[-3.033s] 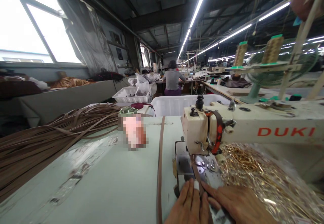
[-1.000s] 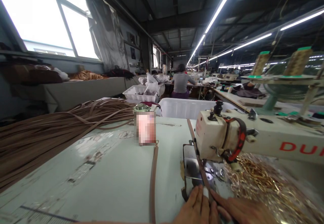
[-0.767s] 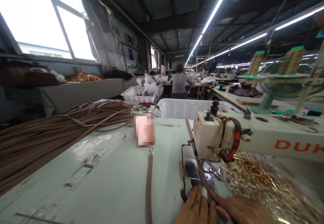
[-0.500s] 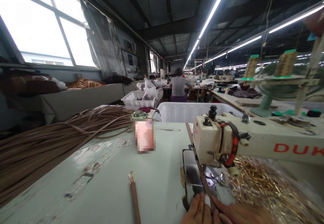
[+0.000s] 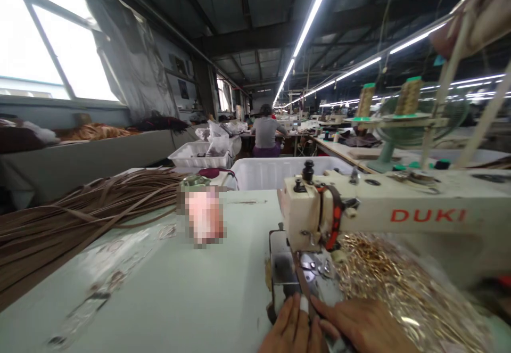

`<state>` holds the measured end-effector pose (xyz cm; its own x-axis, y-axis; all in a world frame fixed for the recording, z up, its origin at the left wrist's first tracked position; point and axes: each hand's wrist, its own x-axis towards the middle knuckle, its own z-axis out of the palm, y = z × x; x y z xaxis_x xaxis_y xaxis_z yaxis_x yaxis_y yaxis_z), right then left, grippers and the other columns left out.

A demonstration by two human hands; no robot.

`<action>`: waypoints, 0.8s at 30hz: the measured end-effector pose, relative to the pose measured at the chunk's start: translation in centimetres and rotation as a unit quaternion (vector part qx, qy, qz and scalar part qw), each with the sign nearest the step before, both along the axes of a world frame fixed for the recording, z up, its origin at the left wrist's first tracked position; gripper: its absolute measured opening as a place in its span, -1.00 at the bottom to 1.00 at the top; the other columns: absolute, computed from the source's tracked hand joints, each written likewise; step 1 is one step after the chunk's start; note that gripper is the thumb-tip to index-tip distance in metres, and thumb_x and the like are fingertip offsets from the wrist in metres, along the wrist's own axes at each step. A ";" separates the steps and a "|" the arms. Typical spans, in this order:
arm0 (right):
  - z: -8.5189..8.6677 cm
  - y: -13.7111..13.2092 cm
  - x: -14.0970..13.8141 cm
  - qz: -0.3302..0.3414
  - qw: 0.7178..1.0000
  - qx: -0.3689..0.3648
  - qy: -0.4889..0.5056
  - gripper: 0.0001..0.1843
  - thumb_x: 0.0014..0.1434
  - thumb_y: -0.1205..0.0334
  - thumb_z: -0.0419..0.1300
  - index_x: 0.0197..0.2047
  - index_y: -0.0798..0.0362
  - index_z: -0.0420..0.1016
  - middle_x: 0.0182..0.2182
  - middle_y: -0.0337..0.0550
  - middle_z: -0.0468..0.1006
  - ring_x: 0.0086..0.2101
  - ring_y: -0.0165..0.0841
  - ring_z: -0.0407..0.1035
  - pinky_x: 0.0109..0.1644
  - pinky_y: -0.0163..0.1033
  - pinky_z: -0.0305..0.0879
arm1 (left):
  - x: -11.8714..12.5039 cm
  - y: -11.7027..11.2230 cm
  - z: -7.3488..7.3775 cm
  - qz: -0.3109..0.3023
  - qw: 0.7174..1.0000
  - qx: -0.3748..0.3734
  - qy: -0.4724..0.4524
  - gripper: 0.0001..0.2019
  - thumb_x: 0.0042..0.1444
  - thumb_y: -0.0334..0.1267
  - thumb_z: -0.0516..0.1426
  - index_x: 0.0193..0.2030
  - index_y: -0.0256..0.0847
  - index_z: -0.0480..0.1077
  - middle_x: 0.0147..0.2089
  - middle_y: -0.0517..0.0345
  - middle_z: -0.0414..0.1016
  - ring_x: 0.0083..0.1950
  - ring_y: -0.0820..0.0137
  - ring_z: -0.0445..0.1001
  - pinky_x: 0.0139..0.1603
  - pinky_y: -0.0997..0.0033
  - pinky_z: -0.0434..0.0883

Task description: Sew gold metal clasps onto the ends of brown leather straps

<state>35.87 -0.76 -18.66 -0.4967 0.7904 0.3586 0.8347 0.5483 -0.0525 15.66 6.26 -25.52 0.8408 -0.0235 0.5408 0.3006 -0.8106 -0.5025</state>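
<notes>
A narrow brown strap (image 5: 304,284) lies on the metal plate beneath the head of a sewing machine (image 5: 305,214). My left hand (image 5: 293,329) is at the near end of the plate, its fingers close together and pressed down on the strap. White tape (image 5: 304,303) wraps one of its fingers. From the right, my right hand (image 5: 359,323) grips the strap's near part, thumb and fingers closed beside the left fingertips. The strap's near end is hidden under both hands.
Right of the plate, a clear plastic bag (image 5: 399,289) holds many gold metal clasps. A bundle of brown straps (image 5: 91,198) covers the table's left side, near a blurred pink item (image 5: 205,217). Behind stand a white bin (image 5: 287,169) and a seated person (image 5: 266,132).
My view has turned slightly right. The clasp-ended strap on the table has gone out of view. The working strap's far end no longer sticks out behind the machine head.
</notes>
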 end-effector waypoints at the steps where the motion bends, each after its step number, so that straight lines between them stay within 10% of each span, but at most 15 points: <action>1: 0.1 -0.1 -0.1 -0.006 1.000 -0.012 -0.012 -0.52 0.25 0.36 -0.03 0.24 0.00 0.23 -0.45 -0.21 0.57 -0.50 -0.32 0.47 -0.43 -0.29 0.36 | -0.4 -0.2 0.8 0.005 1.000 -0.016 0.009 -0.81 0.25 -0.36 0.10 -0.03 -0.39 0.35 -0.16 -0.09 0.58 -0.02 0.11 0.52 0.04 0.25 0.44; 24: 1.2 -0.7 -0.5 -0.057 0.991 -0.122 -0.023 -0.62 0.40 0.16 -0.16 0.22 0.00 0.17 -0.35 -0.19 0.54 -0.37 -0.27 0.45 -0.32 -0.18 0.27 | -0.6 -1.8 8.2 0.064 0.909 -0.294 0.289 -0.54 0.30 -0.37 -0.07 0.27 -0.63 0.13 0.24 -0.52 0.13 0.29 -0.16 0.07 0.21 -0.05 0.22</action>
<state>35.41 -1.45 -17.46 -0.4109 0.9024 0.1297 0.8946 0.4265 -0.1331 15.06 4.44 -17.32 0.9638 0.2449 -0.1053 0.2351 -0.9671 -0.0970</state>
